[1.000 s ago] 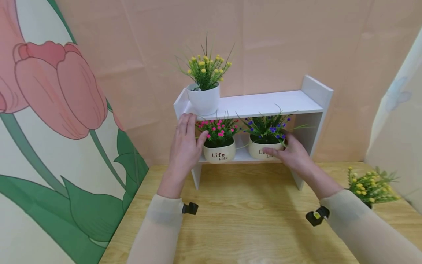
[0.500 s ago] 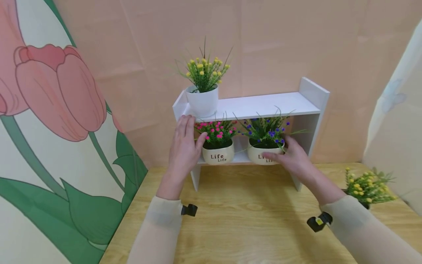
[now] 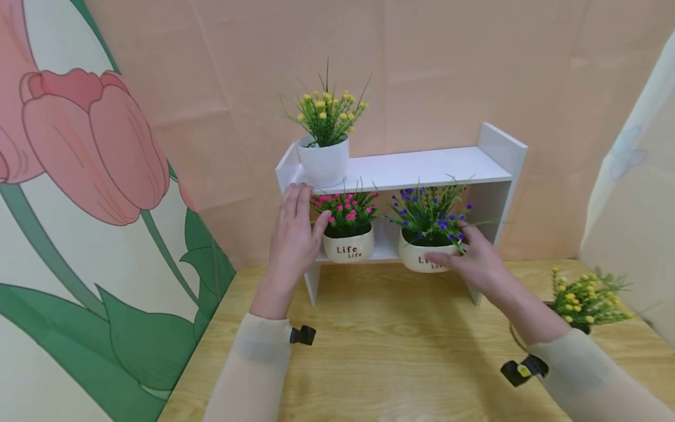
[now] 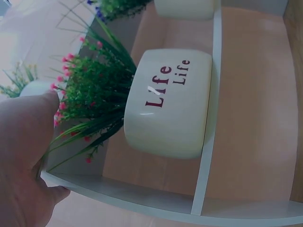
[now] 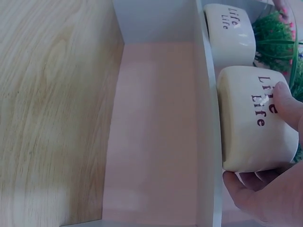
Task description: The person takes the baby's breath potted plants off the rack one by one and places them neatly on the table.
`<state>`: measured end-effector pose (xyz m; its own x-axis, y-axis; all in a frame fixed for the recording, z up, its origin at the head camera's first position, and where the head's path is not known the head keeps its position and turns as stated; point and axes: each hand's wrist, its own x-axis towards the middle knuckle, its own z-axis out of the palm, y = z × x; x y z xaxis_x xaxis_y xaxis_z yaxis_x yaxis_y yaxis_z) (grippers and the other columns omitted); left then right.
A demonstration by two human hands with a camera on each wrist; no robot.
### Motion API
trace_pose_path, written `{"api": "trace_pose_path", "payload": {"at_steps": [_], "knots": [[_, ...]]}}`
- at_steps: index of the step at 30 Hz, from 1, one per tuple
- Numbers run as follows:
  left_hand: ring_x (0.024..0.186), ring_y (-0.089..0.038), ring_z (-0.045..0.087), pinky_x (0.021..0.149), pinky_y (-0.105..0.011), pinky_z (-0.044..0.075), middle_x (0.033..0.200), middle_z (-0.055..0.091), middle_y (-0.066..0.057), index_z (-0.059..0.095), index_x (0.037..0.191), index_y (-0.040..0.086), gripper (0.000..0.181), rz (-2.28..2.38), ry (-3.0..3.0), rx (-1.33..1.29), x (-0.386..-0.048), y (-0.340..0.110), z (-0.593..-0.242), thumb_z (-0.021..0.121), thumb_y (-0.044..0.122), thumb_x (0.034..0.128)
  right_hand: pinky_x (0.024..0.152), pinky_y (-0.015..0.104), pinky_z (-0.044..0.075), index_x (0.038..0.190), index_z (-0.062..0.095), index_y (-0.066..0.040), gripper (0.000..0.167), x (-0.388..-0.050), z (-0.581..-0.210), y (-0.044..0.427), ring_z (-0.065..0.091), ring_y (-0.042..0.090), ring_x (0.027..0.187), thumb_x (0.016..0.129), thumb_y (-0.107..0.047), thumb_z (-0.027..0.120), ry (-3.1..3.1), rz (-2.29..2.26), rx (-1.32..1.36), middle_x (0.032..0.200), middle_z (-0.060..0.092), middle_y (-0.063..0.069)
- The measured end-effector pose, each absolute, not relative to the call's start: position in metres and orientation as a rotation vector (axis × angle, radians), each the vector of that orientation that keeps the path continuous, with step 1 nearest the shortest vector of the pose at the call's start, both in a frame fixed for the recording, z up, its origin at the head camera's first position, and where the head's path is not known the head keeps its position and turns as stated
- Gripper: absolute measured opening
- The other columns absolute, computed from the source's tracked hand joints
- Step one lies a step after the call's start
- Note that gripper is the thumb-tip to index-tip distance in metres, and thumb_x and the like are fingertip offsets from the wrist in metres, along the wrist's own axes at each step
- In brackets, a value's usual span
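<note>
1. Cream pot (image 3: 410, 253) with blue flowers (image 3: 443, 224) is at the near edge of the lower shelf (image 3: 386, 249), right half; its long axis runs left to right, lettering (image 5: 260, 122) facing near.
2. Right grip (image 3: 477, 261) is closed to the pot's width, thumb across the lettering.
3. Left grip (image 3: 294, 240), fingers straight, rests on the left end of the white shelf unit (image 3: 411, 167).

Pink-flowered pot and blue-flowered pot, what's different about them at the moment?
The pink-flowered pot has pink blooms; the blue-flowered pot has blue ones. The right hand grips the blue-flowered pot, while no hand grips the pink-flowered pot. In the head view, the pink-flowered pot's lettering shows whole, but the blue-flowered pot's is partly covered by the thumb. Both pots are cream with "Life" printed twice in dark lettering.
</note>
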<state>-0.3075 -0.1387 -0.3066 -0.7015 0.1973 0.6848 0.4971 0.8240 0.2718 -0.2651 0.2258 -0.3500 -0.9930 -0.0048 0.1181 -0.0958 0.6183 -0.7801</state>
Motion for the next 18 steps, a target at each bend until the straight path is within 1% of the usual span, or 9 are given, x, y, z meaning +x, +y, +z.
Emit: {"api": "trace_pose_path", "payload": {"at_steps": [4,11,12,13,14,15,16,17,18], "knots": [[0.167,-0.034,0.021,0.137,-0.042,0.015,0.173,0.036,-0.021,0.037,0.167,0.000,0.068,-0.587,-2.340,-0.504,-0.307,-0.139,-0.307,0.056,0.042,0.1168,0.120,0.079,0.032,0.175,0.000,0.000,0.139,-0.259,-0.351,0.227,0.026,0.064,0.155,0.089,-0.065,0.087,-2.732,1.365,0.075,0.174,0.020,0.038],[0.167,-0.035,0.021,0.137,-0.043,0.016,0.172,0.036,-0.021,0.037,0.167,0.000,0.068,-0.583,-2.337,-0.507,-0.307,-0.139,-0.306,0.055,0.042,0.1168,0.120,0.080,0.030,0.175,0.000,0.002,0.136,-0.249,-0.353,0.231,0.024,0.064,0.156,0.091,-0.063,0.086,-2.736,1.387,0.084,0.173,0.020,0.039],[0.167,-0.035,0.021,0.137,-0.043,0.016,0.172,0.036,-0.021,0.037,0.167,0.000,0.068,-0.583,-2.336,-0.507,-0.307,-0.139,-0.306,0.055,0.042,0.1168,0.119,0.080,0.032,0.175,0.000,0.001,0.137,-0.248,-0.353,0.231,0.032,0.062,0.153,0.091,-0.064,0.085,-2.736,1.390,0.083,0.168,0.031,0.041],[0.167,-0.034,0.021,0.137,-0.043,0.016,0.173,0.036,-0.021,0.036,0.167,0.000,0.069,-0.583,-2.339,-0.506,-0.307,-0.139,-0.306,0.055,0.042,0.1168,0.117,0.077,0.038,0.175,0.001,0.001,0.136,-0.246,-0.354,0.231,0.042,0.060,0.147,0.091,-0.065,0.085,-2.734,1.392,0.087,0.160,0.042,0.041],[0.167,-0.035,0.021,0.137,-0.044,0.017,0.173,0.036,-0.021,0.036,0.167,0.000,0.069,-0.583,-2.338,-0.506,-0.306,-0.139,-0.306,0.056,0.042,0.1166,0.113,0.074,0.044,0.175,0.001,0.002,0.136,-0.244,-0.355,0.231,0.051,0.057,0.137,0.091,-0.066,0.085,-2.736,1.388,0.089,0.148,0.053,0.039],[0.167,-0.035,0.021,0.137,-0.044,0.017,0.172,0.036,-0.021,0.036,0.167,0.000,0.069,-0.583,-2.337,-0.505,-0.306,-0.139,-0.306,0.056,0.042,0.1166,0.107,0.068,0.050,0.175,0.001,0.002,0.136,-0.242,-0.356,0.231,0.060,0.052,0.125,0.091,-0.066,0.084,-2.737,1.387,0.092,0.133,0.062,0.035],[0.167,-0.034,0.021,0.136,-0.044,0.017,0.172,0.036,-0.021,0.037,0.167,0.000,0.068,-0.585,-2.337,-0.505,-0.306,-0.139,-0.306,0.056,0.042,0.1166,0.100,0.061,0.054,0.175,0.003,0.002,0.135,-0.240,-0.356,0.231,0.063,0.046,0.112,0.091,-0.066,0.084,-2.735,1.379,0.096,0.119,0.065,0.028],[0.167,-0.035,0.021,0.136,-0.044,0.017,0.173,0.036,-0.021,0.037,0.167,0.000,0.069,-0.582,-2.337,-0.504,-0.306,-0.138,-0.306,0.056,0.042,0.1166,0.093,0.054,0.056,0.174,0.005,0.002,0.134,-0.239,-0.357,0.230,0.063,0.039,0.101,0.091,-0.065,0.085,-2.732,1.375,0.098,0.106,0.065,0.021],[0.167,-0.035,0.021,0.137,-0.044,0.017,0.172,0.036,-0.021,0.037,0.167,0.000,0.069,-0.580,-2.336,-0.503,-0.306,-0.138,-0.306,0.056,0.042,0.1166,0.086,0.048,0.055,0.175,0.007,0.001,0.131,-0.237,-0.357,0.230,0.061,0.033,0.092,0.091,-0.064,0.085,-2.727,1.376,0.099,0.097,0.061,0.015]]}}
